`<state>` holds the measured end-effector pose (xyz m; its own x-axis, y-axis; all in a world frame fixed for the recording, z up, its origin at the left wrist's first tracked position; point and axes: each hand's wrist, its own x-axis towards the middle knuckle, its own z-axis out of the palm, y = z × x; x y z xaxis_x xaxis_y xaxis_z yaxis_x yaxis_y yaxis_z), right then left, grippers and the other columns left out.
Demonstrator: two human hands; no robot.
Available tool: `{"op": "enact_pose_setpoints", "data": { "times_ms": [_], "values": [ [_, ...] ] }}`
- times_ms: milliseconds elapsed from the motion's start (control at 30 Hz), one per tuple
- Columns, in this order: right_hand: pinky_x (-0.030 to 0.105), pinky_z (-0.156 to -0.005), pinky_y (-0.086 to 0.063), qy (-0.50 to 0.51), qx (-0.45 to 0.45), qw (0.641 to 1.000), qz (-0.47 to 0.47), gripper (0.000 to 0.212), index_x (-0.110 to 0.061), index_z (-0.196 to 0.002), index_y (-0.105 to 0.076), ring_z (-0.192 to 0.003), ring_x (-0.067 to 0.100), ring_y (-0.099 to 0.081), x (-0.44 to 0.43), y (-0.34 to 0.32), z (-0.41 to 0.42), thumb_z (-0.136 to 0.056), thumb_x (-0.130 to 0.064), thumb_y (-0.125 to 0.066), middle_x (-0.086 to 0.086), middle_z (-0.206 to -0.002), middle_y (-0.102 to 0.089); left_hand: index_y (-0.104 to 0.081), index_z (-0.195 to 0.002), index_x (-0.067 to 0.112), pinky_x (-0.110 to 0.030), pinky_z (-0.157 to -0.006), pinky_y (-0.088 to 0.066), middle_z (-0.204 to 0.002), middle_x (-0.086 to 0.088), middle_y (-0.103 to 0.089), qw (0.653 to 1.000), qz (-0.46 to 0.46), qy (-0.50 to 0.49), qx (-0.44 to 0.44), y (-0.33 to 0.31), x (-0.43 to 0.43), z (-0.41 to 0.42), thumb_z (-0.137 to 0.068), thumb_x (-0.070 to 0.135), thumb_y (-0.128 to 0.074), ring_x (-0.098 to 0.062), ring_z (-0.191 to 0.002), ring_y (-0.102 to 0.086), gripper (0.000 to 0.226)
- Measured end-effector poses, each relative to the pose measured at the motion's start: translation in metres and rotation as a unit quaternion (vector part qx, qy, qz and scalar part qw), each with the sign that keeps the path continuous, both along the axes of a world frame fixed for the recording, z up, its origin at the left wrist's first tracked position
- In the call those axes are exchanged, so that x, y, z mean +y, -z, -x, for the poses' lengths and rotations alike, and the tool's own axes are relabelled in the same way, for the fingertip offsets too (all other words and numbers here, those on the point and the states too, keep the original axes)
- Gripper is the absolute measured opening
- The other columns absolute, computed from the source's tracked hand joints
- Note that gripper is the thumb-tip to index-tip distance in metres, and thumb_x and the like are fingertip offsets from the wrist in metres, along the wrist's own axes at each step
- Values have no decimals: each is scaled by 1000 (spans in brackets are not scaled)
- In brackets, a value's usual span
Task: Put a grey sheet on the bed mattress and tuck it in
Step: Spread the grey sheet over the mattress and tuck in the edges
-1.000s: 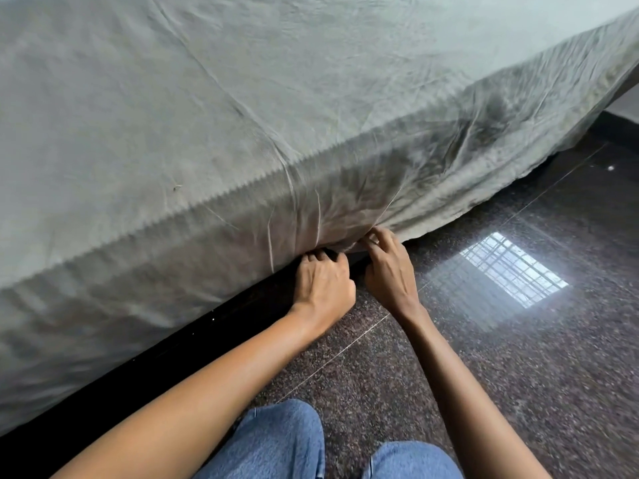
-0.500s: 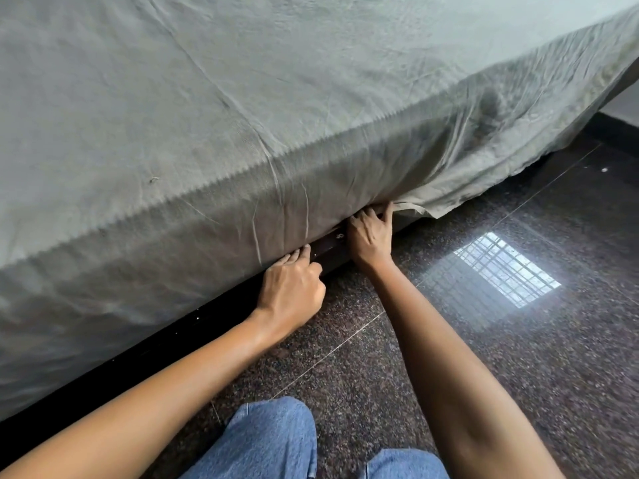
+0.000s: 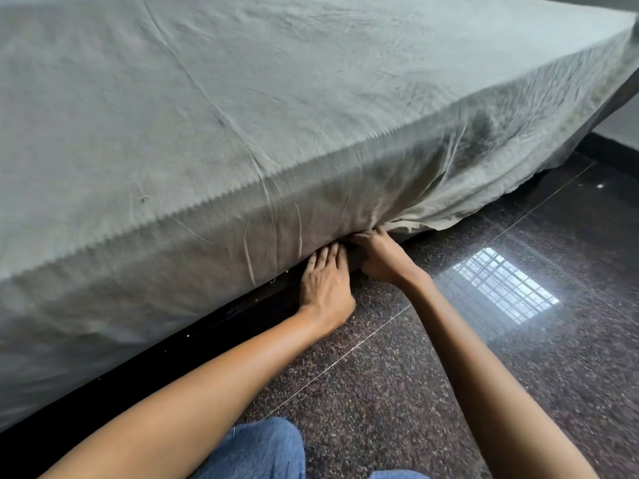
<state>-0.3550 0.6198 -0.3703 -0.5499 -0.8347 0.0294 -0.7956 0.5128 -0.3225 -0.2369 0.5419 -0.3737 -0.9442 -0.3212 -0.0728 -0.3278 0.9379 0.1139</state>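
Note:
A grey sheet [image 3: 242, 108] covers the top and the near side of the mattress. To the left of my hands its lower edge lies under the mattress, above the black bed base [image 3: 207, 326]. To the right the sheet edge [image 3: 432, 219] hangs loose toward the floor. My left hand [image 3: 325, 285] lies flat, fingers together, with the fingertips pushed into the gap under the mattress. My right hand [image 3: 380, 257] is beside it on the right, fingers curled around the sheet's hem where the loose part begins. The fingertips of both hands are hidden by cloth.
The floor [image 3: 484, 392] is dark polished speckled stone with a bright window reflection [image 3: 501, 285]. My knees in blue jeans [image 3: 262, 451] are at the bottom edge. A dark skirting and wall [image 3: 615, 146] stand at the far right beyond the bed corner.
Both hands have shifted right along the mattress's lower edge and drawn close together. The tucked stretch to the left has grown. The left hand has flattened under the mattress.

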Motion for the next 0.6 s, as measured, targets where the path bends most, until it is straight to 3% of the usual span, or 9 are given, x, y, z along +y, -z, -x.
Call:
{"op": "enact_pose_setpoints", "data": {
  "times_ms": [100, 200, 300, 400, 533, 600],
  "values": [
    [32, -99, -45, 48, -38, 986, 155, 58, -9, -114, -68, -113, 25, -59, 21, 11, -4, -63, -5, -42, 10, -117, -67, -19, -147, 2, -38, -112, -18, -150, -15, -32, 1000, 18, -24, 8, -3, 6, 18, -89, 25, -51, -26, -137, -32, 70],
    [32, -89, -52, 154, 6, 955, 253, 48, -12, -96, -75, -102, 22, -65, 38, 17, 4, -63, -7, -40, 3, -105, -71, -31, -141, 0, -50, -107, -22, -141, -19, -42, 993, 20, -99, -56, -11, 21, 44, -95, 15, -40, -35, -128, -40, 49],
    [30, -89, -49, 172, 25, 965, 199, 55, -13, -108, -72, -108, 24, -61, 45, 21, 8, -63, -8, -41, 4, -115, -67, -43, -135, 0, -62, -103, -26, -138, -23, -44, 981, 6, -138, -137, -25, 33, 67, -97, 11, -38, -44, -127, -40, 41],
    [36, -92, -49, 147, 46, 975, 163, 58, -5, -122, -60, -113, 31, -55, 43, 31, 3, -66, -1, -47, 11, -124, -58, -53, -129, 2, -65, -97, -35, -132, -20, -53, 983, 32, -113, -139, -29, 33, 73, -94, 7, -42, -41, -123, -47, 37],
    [39, -90, -48, 143, 102, 973, 151, 59, -3, -121, -60, -111, 34, -54, 35, 37, 6, -63, -4, -46, 16, -120, -56, -58, -121, 5, -54, -90, -47, -122, -14, -61, 989, 73, -75, -107, -30, 31, 63, -93, 2, -41, -32, -114, -57, 33],
    [41, -92, -44, 138, 135, 975, 108, 49, -8, -113, -63, -109, 33, -54, 30, 31, 13, -66, -5, -50, 12, -114, -57, -59, -120, 6, -46, -89, -50, -120, -12, -63, 992, 68, -57, -93, -33, 27, 62, -94, 3, -41, -27, -112, -60, 32]
  ]
}}
